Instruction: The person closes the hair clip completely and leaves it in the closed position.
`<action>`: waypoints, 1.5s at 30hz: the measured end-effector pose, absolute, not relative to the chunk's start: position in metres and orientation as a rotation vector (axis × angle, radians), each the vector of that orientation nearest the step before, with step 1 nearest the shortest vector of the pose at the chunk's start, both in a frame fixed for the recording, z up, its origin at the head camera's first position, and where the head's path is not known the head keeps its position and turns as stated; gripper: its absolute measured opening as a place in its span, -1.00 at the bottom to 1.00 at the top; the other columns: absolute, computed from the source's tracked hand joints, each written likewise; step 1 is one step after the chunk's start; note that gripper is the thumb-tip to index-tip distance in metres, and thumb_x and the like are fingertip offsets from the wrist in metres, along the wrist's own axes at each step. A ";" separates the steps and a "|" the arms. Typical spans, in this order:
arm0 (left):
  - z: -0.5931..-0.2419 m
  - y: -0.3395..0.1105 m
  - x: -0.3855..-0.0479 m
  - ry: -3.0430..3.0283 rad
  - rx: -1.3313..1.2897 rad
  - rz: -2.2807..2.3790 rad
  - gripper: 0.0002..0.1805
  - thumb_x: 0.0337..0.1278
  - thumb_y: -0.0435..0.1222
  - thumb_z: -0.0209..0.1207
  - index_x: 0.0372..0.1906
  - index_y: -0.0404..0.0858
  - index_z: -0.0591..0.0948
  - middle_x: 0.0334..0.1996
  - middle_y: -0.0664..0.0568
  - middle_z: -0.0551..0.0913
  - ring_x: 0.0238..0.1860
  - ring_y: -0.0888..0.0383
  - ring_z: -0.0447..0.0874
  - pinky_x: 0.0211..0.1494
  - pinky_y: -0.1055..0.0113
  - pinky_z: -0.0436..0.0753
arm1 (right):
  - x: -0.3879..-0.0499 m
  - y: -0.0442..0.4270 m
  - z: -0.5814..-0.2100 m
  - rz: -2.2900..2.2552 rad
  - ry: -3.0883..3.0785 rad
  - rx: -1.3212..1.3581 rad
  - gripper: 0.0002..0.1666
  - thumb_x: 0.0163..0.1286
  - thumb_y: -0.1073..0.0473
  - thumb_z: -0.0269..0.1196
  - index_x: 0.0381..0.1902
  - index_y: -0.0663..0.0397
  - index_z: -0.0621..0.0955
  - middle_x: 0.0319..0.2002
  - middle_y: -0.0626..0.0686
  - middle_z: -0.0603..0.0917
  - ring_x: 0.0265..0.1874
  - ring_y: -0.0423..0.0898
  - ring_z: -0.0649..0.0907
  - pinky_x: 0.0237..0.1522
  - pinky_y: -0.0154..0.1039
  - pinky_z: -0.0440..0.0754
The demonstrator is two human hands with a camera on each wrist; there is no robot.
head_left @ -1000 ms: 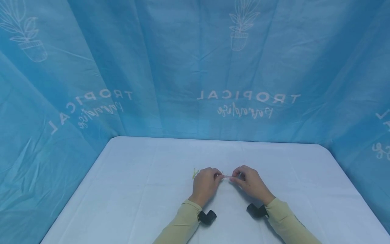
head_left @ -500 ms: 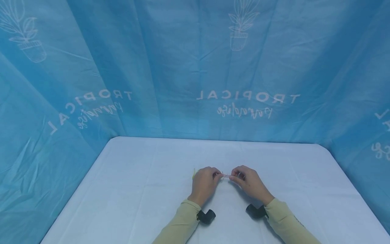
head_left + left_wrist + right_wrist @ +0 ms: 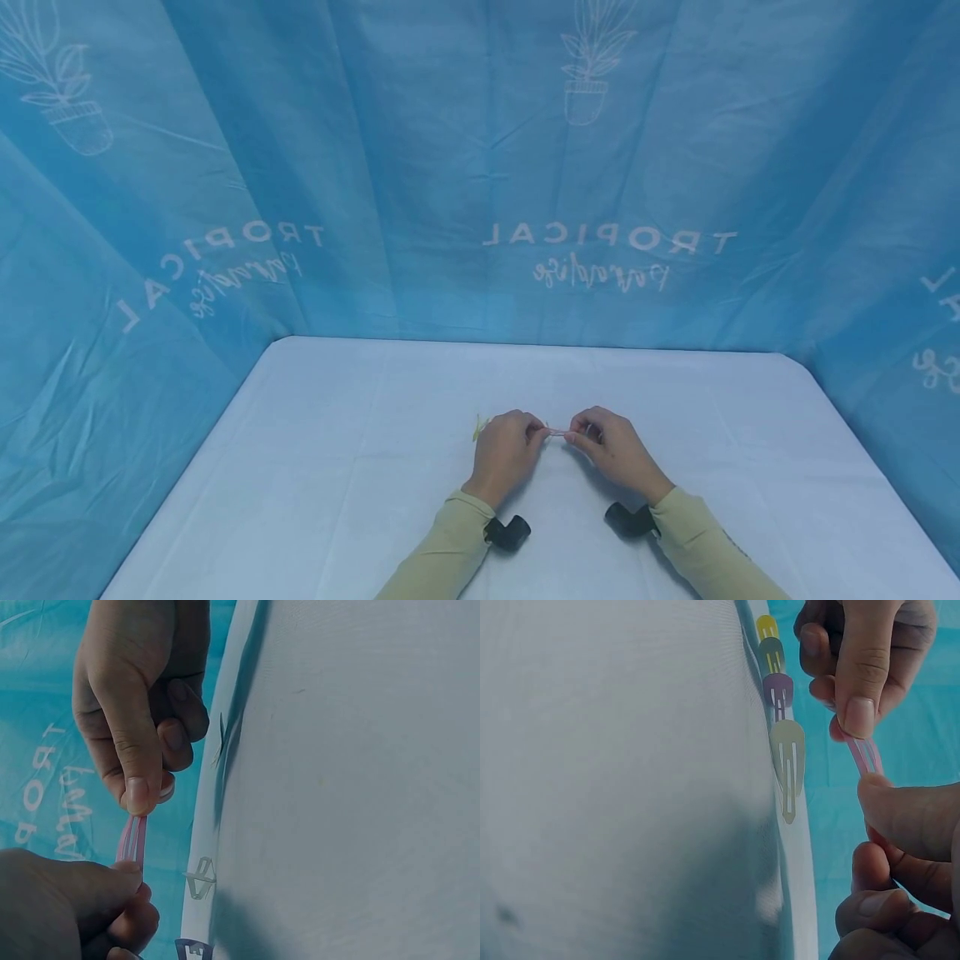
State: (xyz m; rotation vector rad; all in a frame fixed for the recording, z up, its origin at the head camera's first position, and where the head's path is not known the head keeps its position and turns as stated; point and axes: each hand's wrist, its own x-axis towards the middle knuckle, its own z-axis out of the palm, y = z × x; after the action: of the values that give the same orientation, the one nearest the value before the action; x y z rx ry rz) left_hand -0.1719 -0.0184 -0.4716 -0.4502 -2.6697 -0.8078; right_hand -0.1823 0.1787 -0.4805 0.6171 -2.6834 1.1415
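Pinching a pink hair clip (image 3: 140, 841): left hand (image 3: 504, 457) has one end between thumb and forefinger, right hand (image 3: 618, 450) the other end the same way. Gap between the two sets of fingers is narrow, clip spans it, held clear of the surface (image 3: 375, 517). Past the fingers, other clips lie on the surface in a row: yellow clip (image 3: 767, 627) farthest left, peeking out beside the left hand; then green clip (image 3: 769, 651), purple clip (image 3: 778, 688), pale clip (image 3: 787, 736). Head view mostly hides these behind the fingers. Blue curtain (image 3: 487, 292) well beyond the fingers, mirrored lettering on it.
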 end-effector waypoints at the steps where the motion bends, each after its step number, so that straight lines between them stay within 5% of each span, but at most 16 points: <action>1: -0.472 -0.018 -0.172 -2.671 -0.450 -0.807 -0.87 0.21 -0.18 0.37 -0.30 -0.16 0.78 -0.47 0.16 0.68 -0.48 0.33 0.52 -0.38 0.46 0.49 | -0.182 0.179 -0.481 1.141 -2.681 0.619 -0.88 0.35 0.17 0.38 -0.34 0.02 0.63 -0.51 -0.17 0.47 -0.58 -0.31 0.40 -0.50 -0.32 0.42; 45: -0.475 -0.014 -0.170 -2.562 -0.433 -0.813 -0.90 0.11 -0.21 0.40 -0.38 -0.16 0.76 -0.57 0.21 0.60 -0.55 0.38 0.43 -0.47 0.51 0.39 | -0.179 0.175 -0.480 1.149 -2.679 0.556 -0.86 0.40 0.18 0.33 -0.35 0.04 0.59 -0.50 -0.16 0.47 -0.53 -0.28 0.41 -0.46 -0.31 0.42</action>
State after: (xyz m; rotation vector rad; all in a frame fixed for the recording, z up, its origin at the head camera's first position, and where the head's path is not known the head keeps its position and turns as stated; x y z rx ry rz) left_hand -0.1699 -0.0141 -0.4755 -0.4327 -2.5623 -0.8127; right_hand -0.1793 0.1751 -0.4797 0.5557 -2.6788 1.1487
